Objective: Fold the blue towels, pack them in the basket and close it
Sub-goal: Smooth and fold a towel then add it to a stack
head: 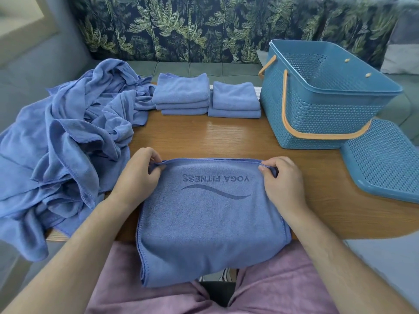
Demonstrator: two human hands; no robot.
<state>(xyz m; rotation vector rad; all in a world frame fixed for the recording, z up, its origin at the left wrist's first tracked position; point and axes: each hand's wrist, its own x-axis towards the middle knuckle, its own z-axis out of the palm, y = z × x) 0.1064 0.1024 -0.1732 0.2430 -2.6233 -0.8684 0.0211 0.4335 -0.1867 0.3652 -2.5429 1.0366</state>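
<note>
**Head view.** The left hand (138, 175) and the right hand (281, 180) each pinch a far corner of a blue towel (210, 223) printed "YOGA FITNESS". The towel lies over the near edge of the bench (204, 137) and hangs toward the lap. A stack of folded towels (181, 94) and a second stack (234, 99) sit side by side at the far edge. A heap of unfolded towels (68, 137) lies at left. The basket (322, 105) stands uncovered at right, with its lid (385, 162) flat just beside it.
</note>
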